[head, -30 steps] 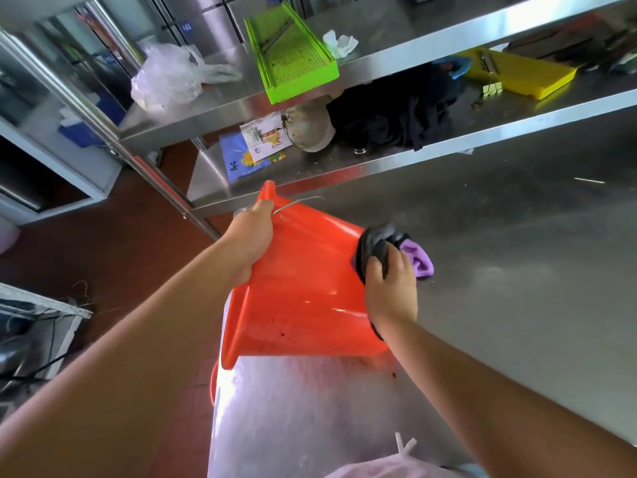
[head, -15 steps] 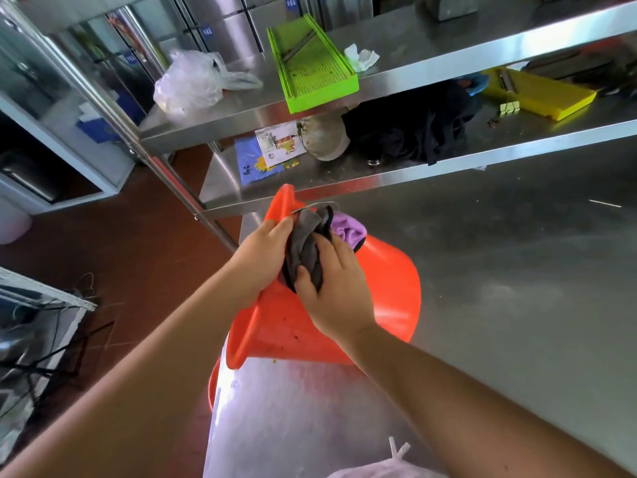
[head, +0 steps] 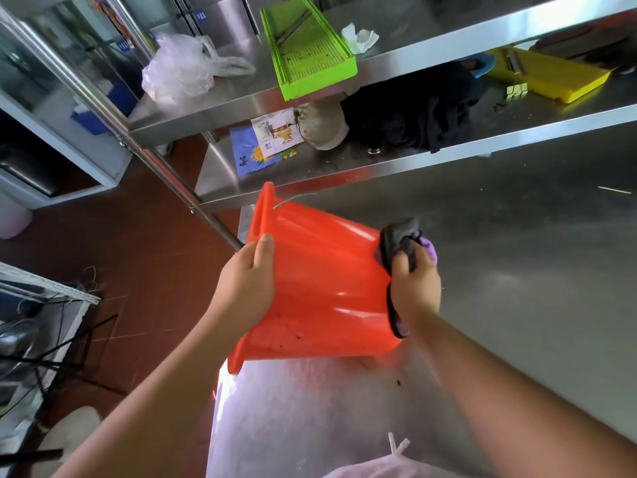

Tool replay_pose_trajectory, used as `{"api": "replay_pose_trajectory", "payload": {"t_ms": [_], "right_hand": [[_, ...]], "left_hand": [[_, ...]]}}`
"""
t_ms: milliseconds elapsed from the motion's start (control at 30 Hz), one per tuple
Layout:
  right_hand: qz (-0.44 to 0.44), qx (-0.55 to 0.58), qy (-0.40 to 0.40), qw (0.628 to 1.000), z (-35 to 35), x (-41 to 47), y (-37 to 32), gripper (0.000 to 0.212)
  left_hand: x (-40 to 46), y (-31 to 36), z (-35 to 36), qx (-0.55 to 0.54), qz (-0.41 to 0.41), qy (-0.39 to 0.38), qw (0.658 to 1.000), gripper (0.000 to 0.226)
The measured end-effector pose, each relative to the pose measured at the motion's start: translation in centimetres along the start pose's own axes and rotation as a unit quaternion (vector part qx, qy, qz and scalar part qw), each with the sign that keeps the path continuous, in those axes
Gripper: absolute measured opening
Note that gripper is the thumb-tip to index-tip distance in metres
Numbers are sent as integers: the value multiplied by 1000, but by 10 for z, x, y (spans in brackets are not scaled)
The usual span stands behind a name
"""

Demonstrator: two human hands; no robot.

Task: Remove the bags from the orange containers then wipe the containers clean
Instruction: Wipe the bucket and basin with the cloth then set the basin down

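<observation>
Steel table (head: pixel 517 270), tipped orange container (head: pixel 320 281) gripped by left hand (head: pixel 246 288), right hand (head: pixel 415 284) clutching cloth (head: pixel 400 243), now back at its base.

Bright glare, perhaps slight blur

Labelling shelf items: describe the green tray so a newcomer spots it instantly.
Start at the upper steel shelf above the steel worktable. The long bright-green ridged plastic tray lies on it, between a crumpled clear plastic bag and a white crumpled tissue. It overhangs the shelf's front edge; the similar yellow tray sits one shelf lower.
</observation>
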State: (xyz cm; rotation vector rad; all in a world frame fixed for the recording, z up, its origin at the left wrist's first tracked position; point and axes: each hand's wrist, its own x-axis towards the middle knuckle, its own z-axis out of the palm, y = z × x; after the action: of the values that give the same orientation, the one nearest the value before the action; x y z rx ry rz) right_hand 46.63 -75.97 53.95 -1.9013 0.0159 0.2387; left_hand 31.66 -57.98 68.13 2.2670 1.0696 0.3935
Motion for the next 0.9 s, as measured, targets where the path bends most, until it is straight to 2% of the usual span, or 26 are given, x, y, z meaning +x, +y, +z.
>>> {"api": "replay_pose_trajectory", "payload": {"t_ms": [100, 200, 267, 367, 467, 600, 700, 800, 900], "right_hand": [[108, 38, 18, 993, -9, 16, 8, 41], [117, 35, 22, 992, -12, 8, 5, 35], [68, 47, 12, 996, -5, -7, -6, 33], [-60, 49, -54, 996, 15, -39, -31, 41], [-132, 38, -116, 984, 21, -59, -54, 47], [-174, 13, -140, 975, 5, -65, -64, 53], [-184, 4, -128, 975, -6, -64, -63, 52], [-188, -6, -95, 978, -14, -59, -58, 52], [-186, -15, -68, 980, -18, -53, -56, 53]], "left_hand": [[3, 14, 5, -6, -6, -12, 1000, 64], [6, 22, 9, -9, -13, -30, 999, 66], [10, 27, 11, -17, -32, -35, 999, 66], [13, 35, 13, -39, -65, -39, 996, 64], [16, 40, 11, -38, -49, -31, 998, 51], [24, 50, 8, -35, -59, -50, 996, 51], [23, 58, 16, -41, -62, -85, 994, 43], [19, 70, 23, -115, -135, -97, 979, 43], [15, 75, 26, -161, -146, -129, 968, 35]]}}
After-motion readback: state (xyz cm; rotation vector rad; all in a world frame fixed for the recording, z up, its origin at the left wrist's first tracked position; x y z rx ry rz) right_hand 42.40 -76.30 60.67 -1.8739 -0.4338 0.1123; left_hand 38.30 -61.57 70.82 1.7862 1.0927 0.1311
